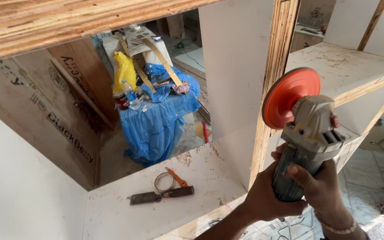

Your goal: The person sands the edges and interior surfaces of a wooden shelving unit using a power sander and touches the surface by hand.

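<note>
Seen from the head camera, both hands come up from the bottom right, wrists bent back, clasped around one tool. The left hand [265, 198] wraps the lower barrel of the angle grinder [305, 142] from the left, fingers curled tight about it. The right hand [321, 189] clenches the same body from the right, its fingers lying across the grey casing, a thin beaded bracelet at the wrist. The grinder is held up in the air, nose tilted away from the person, just beside the raw front edge of the upright plywood panel [270, 89].

The tool's housing is worn grey metal, scuffed and dusty, blocky at the head. Its orange disc [287, 95] is round, smooth and matt, facing toward the panel's layered edge; I cannot tell whether it touches the wood.

The cabinet shelf [201, 173] below is white laminate, speckled with sawdust and scratches. Near its middle lie a flat dark chisel [161, 195], a coil of metal tape [164, 181] and an orange-handled tool [176, 177], close together, well apart from the hands. Beyond the shelf's far edge stands a table draped in crinkled blue plastic sheeting [158, 120], with a yellow bag [124, 71] and a clear plastic bottle [131, 94] on top.
</note>
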Tool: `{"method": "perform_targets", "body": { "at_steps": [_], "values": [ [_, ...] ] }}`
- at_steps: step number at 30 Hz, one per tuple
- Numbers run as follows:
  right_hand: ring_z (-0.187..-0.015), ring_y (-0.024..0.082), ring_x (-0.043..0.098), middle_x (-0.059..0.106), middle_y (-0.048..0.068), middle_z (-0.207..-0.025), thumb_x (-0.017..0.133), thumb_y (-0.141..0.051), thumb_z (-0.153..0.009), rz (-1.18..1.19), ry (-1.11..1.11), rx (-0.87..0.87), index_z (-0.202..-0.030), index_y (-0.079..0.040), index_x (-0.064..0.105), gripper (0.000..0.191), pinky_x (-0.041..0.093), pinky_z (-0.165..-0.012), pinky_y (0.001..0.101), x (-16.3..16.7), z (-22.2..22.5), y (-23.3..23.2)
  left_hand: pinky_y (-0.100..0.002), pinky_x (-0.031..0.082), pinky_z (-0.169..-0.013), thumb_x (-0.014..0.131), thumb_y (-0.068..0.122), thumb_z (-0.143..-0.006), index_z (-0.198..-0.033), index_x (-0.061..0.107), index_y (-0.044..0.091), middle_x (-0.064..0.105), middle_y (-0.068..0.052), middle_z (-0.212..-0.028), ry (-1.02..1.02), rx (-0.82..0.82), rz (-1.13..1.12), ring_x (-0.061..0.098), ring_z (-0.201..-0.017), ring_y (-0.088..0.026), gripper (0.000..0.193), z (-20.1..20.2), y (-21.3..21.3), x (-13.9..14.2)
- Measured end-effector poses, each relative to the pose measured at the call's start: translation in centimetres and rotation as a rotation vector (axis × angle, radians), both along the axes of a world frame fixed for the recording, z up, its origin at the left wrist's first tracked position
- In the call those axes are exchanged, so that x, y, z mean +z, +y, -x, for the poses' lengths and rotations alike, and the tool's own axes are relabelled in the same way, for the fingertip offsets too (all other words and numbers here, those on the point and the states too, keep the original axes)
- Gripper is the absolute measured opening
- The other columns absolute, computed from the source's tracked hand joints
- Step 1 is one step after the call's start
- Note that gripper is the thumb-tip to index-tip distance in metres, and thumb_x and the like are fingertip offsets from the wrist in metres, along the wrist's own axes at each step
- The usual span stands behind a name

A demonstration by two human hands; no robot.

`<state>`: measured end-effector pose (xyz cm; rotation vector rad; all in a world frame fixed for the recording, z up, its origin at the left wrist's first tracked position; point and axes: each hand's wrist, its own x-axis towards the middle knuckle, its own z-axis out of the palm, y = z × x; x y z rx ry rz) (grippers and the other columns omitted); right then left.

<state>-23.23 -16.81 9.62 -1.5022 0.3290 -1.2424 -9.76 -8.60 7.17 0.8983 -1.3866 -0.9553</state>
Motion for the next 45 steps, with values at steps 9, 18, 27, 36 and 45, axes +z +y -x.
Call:
{"method": "perform_targets", "body": {
  "at_steps": [9,18,27,36,45],
  "values": [
    [-0.093,0.025,0.072,0.071,0.018,-0.107,0.070,-0.028,-0.098,0.100,-0.147,-0.169,-0.129,0.008,0.059,0.049,0.061,-0.081,0.0359,8.0,-3.3,2.2,-0.029,0.058,-0.083,0.081,0.026,-0.075,-0.134,0.054,0.000,0.067,-0.006,-0.106,-0.071,-0.192,0.136,0.068,-0.097,-0.013,0.070,-4.7,-0.9,7.7],
    [-0.094,0.021,0.072,0.070,0.016,-0.109,0.067,-0.031,-0.097,0.086,-0.069,-0.291,-0.129,0.008,0.056,0.051,0.062,-0.080,0.0333,12.1,-6.1,2.6,-0.026,0.060,-0.072,0.079,0.020,-0.079,-0.126,0.055,-0.001,0.068,-0.005,-0.098,-0.019,-0.251,0.173,0.069,-0.083,-0.010,0.057,-6.5,-1.4,10.9],
    [-0.087,0.023,0.073,0.069,0.021,-0.102,0.066,-0.032,-0.099,0.022,-0.041,-0.300,-0.128,0.010,0.057,0.051,0.063,-0.074,0.0308,12.6,-6.3,2.6,-0.027,0.061,-0.067,0.076,0.021,-0.077,-0.127,0.051,-0.001,0.068,-0.006,-0.097,-0.020,-0.287,0.141,0.069,-0.080,-0.012,0.060,-6.7,-1.8,11.0],
    [-0.087,0.021,0.073,0.071,0.016,-0.099,0.068,-0.033,-0.097,0.012,-0.047,-0.286,-0.124,0.007,0.059,0.049,0.063,-0.075,0.0313,11.2,-6.4,3.0,-0.027,0.061,-0.077,0.077,0.020,-0.082,-0.126,0.051,-0.003,0.069,-0.006,-0.097,0.012,-0.302,0.205,0.070,-0.089,-0.012,0.056,-6.9,-1.2,9.7],
    [-0.092,0.020,0.072,0.070,0.015,-0.105,0.070,-0.035,-0.096,0.003,-0.062,-0.251,-0.126,0.007,0.058,0.052,0.063,-0.079,0.0313,9.6,-6.6,2.9,-0.028,0.061,-0.075,0.076,0.021,-0.079,-0.130,0.052,-0.002,0.069,-0.007,-0.101,-0.001,-0.276,0.119,0.070,-0.086,-0.012,0.061,-7.2,-0.8,8.9]
  ]
}}
